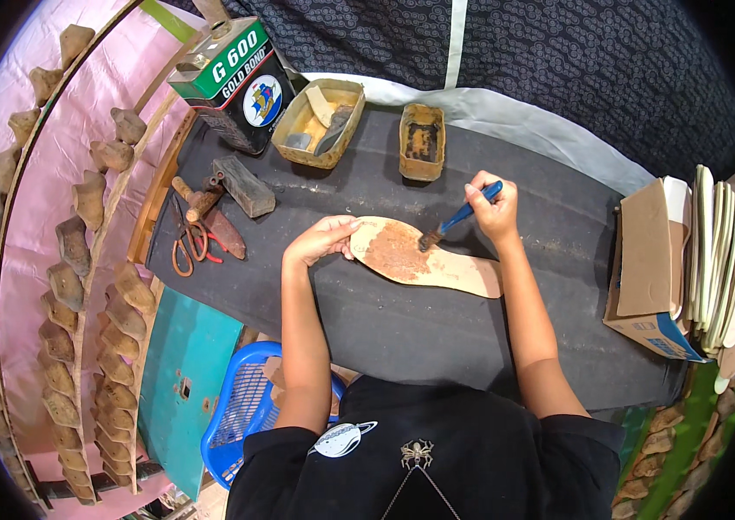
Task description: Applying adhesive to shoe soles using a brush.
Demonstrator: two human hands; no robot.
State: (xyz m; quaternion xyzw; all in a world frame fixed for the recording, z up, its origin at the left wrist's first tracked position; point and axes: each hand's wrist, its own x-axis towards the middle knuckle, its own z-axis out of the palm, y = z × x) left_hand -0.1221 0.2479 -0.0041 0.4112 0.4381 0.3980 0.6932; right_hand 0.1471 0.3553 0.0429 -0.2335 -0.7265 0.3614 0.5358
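Observation:
A pale tan insole (463, 272) lies across the dark-covered table, its broad end to the left. A reddish-brown, wet-looking coat (400, 251) spreads over its wider half. My left hand (326, 238) pinches the rim of that broad end, thumb on top. In my right hand (496, 205) is a brush with a blue handle (464, 213), its dark bristles touching the insole near the edge of the coated area. The narrow end stays bare and passes close to my right forearm.
Beyond my hands stand a metal can (241, 95), a tub with scraps (319, 156) and a smaller crusted tub (422, 165). Scissors (183, 247), a hammer (202, 204) and a dark block (246, 186) lie left. A cardboard box (645, 251) stands right; a blue basket (241, 407) sits below.

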